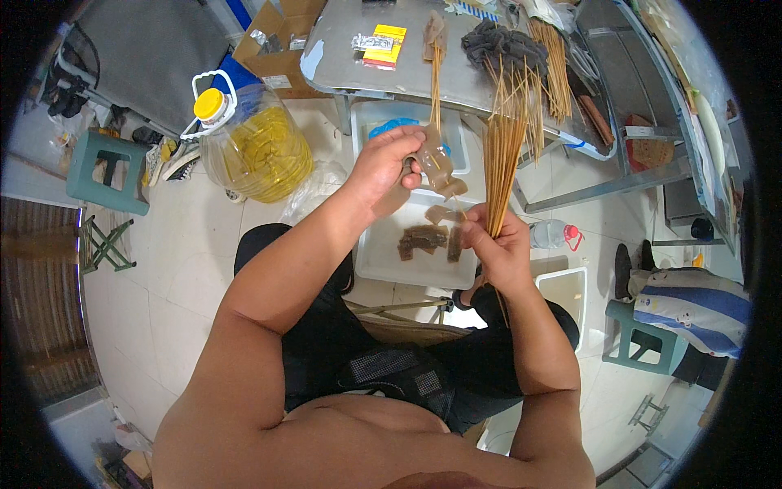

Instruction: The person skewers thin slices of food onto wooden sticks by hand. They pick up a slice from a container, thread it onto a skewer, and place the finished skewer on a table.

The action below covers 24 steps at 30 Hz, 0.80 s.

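Observation:
My left hand (391, 162) holds a pale brown, translucent, rubbery food strip (435, 165) that hangs in folds, pierced by a thin stick. In my right hand (498, 244) is a thick bundle of bamboo skewers (504, 165); its thumb and forefinger pinch the lower end of the single skewer that runs into the strip. Below both hands, a white plastic tray (379, 269) holds several brown flat pieces (424, 238). Beyond my left hand, skewers with a similar pale brown piece (435, 36) on them lie on the metal table (342, 55).
A large oil jug (256, 147) with a yellow cap stands at left. More skewers (553, 73) and a dark cloth (504, 46) lie on the table. A water bottle (550, 234) is right of the tray. A person in a striped garment (696, 305) is at the right, by a green stool (641, 342).

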Each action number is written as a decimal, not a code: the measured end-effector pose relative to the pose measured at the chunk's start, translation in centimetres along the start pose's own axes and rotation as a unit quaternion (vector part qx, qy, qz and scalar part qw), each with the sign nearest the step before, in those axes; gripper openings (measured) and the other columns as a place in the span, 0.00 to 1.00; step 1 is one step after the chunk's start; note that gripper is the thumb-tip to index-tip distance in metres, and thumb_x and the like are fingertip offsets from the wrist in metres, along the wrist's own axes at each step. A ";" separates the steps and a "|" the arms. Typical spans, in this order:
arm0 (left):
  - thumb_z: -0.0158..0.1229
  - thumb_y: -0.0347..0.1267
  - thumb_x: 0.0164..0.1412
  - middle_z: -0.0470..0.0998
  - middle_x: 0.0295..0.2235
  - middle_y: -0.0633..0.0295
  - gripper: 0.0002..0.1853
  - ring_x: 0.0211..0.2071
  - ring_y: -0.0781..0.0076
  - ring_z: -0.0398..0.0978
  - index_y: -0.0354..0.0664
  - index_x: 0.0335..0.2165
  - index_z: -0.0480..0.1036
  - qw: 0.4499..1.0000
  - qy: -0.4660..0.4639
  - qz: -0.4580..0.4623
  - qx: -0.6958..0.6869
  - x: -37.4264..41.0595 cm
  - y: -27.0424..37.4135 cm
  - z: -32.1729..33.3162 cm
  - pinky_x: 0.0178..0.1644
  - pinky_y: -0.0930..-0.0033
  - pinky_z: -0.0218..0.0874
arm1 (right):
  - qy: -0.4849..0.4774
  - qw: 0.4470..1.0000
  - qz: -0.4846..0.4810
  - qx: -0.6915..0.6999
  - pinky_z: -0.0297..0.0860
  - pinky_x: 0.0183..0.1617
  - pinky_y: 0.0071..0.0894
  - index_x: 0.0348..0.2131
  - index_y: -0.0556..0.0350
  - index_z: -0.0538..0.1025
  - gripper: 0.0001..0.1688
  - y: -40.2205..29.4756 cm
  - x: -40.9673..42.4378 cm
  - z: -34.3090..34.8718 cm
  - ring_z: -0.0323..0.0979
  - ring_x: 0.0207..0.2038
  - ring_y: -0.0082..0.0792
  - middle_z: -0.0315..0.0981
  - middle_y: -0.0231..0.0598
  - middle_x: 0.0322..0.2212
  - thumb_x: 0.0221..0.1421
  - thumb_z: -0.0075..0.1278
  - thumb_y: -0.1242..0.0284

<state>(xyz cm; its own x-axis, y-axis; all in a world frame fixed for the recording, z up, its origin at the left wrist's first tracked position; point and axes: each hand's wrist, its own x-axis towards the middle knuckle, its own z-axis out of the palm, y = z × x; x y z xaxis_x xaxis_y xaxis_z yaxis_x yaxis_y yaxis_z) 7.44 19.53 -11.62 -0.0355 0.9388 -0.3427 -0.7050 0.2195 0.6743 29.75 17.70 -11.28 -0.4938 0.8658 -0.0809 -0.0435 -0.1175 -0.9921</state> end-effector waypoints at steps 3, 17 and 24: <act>0.51 0.30 0.64 0.71 0.31 0.66 0.08 0.22 0.84 0.64 0.39 0.41 0.69 1.000 0.003 0.016 0.022 -0.3 -0.9 0.3 0.18 0.82 0.55 | 0.012 1.000 0.021 -0.008 0.65 0.29 0.19 0.34 0.62 0.73 0.05 -0.2 0.2 0.3 0.67 0.25 0.17 0.70 0.28 0.23 0.58 0.53 0.77; 0.52 0.29 0.64 0.75 0.31 0.67 0.08 0.28 0.82 0.70 0.37 0.40 0.74 0.866 0.007 0.318 0.385 0.4 -2.5 -0.4 0.31 0.80 0.63 | 0.056 0.996 0.016 -0.065 0.64 0.27 0.18 0.34 0.62 0.74 0.05 0.2 0.0 0.7 0.66 0.23 0.15 0.70 0.27 0.22 0.58 0.53 0.77; 0.53 0.27 0.63 0.79 0.32 0.64 0.07 0.35 0.80 0.73 0.36 0.37 0.75 0.821 -0.041 0.290 0.490 -1.0 -2.1 1.1 0.41 0.74 0.65 | 0.073 0.991 0.012 -0.109 0.61 0.25 0.17 0.33 0.61 0.74 0.06 -0.1 0.3 0.6 0.64 0.22 0.14 0.68 0.25 0.19 0.58 0.53 0.75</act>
<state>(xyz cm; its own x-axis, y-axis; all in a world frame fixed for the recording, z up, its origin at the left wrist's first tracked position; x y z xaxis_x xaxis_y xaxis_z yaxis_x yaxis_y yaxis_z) 9.71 18.37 -11.98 -0.0867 0.9670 0.2397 0.3241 -0.2002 0.9246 29.05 17.67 -11.15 -0.3602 0.9274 -0.1012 0.1633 -0.0441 -0.9856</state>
